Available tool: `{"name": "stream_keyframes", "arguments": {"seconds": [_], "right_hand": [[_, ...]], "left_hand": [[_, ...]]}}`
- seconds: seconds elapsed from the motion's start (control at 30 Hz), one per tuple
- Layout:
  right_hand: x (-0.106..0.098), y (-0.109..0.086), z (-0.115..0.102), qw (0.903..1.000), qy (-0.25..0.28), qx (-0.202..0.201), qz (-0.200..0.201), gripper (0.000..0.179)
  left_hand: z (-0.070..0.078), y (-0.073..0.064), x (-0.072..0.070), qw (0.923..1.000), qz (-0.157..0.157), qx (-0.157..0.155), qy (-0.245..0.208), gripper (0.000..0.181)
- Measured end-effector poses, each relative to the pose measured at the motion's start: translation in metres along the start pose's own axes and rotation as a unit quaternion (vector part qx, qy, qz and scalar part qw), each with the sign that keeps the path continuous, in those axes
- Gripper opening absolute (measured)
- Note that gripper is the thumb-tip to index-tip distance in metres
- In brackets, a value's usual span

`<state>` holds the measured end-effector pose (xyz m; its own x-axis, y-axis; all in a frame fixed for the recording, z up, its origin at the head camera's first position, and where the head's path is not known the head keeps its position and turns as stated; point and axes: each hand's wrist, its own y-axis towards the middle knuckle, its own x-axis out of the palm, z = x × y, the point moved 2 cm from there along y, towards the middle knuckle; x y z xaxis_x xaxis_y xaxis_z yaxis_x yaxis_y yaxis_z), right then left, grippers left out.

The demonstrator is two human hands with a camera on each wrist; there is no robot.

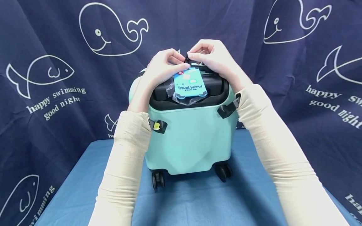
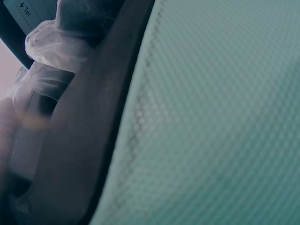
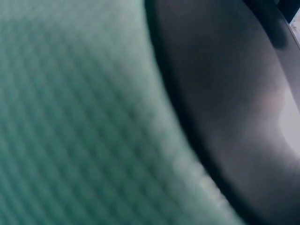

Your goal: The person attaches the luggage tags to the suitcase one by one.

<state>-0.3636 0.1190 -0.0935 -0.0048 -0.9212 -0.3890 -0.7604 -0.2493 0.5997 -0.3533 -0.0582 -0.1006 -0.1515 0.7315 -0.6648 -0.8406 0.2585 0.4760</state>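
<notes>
A mint-green suitcase (image 1: 189,138) stands upright on its wheels, with a black recessed panel at its top. A blue luggage tag (image 1: 190,82) printed "Travel World" lies against that panel. My left hand (image 1: 161,66) pinches the tag's black strap (image 1: 187,59) just above the tag, thumb in front. From the other side, my right hand (image 1: 213,56) pinches the strap's upper part between thumb and forefinger. The suitcase handle is mostly hidden behind the hands. In the left wrist view, a corner of the tag (image 2: 21,15) shows the printed word "Tel".
Clear plastic wrap (image 1: 186,101) bunches beneath the tag. The suitcase's black wheels (image 1: 157,179) rest on a blue cloth-covered table (image 1: 181,204). Behind hangs a navy curtain (image 1: 169,18) with white whale and fish drawings. Black wrist-camera mounts (image 1: 225,110) sit close to the suitcase front.
</notes>
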Motion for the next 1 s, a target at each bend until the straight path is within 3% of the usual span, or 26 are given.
{"name": "stream_keyframes", "arguments": {"seconds": [0.4,0.67,0.87,1.0], "right_hand": [[0.0004,-0.0018,-0.0032,0.9970,-0.057,0.035,-0.038,0.022],[-0.0009,-0.0015,-0.0024,0.9997,-0.003,0.015,-0.019,0.008],[0.0001,-0.0010,-0.0021,0.9999,0.002,0.012,-0.008,0.012],[0.0011,-0.0004,-0.0019,0.9997,0.009,0.022,-0.009,0.002]], "left_hand": [[-0.0007,-0.0001,0.0004,1.0000,0.004,0.001,0.007,0.033],[0.0013,0.0011,0.0002,0.9999,0.004,0.003,0.011,0.033],[0.0010,0.0017,0.0002,0.9999,-0.005,0.000,0.013,0.034],[0.0001,0.0011,-0.0001,0.9998,-0.009,0.002,0.016,0.034]]}}
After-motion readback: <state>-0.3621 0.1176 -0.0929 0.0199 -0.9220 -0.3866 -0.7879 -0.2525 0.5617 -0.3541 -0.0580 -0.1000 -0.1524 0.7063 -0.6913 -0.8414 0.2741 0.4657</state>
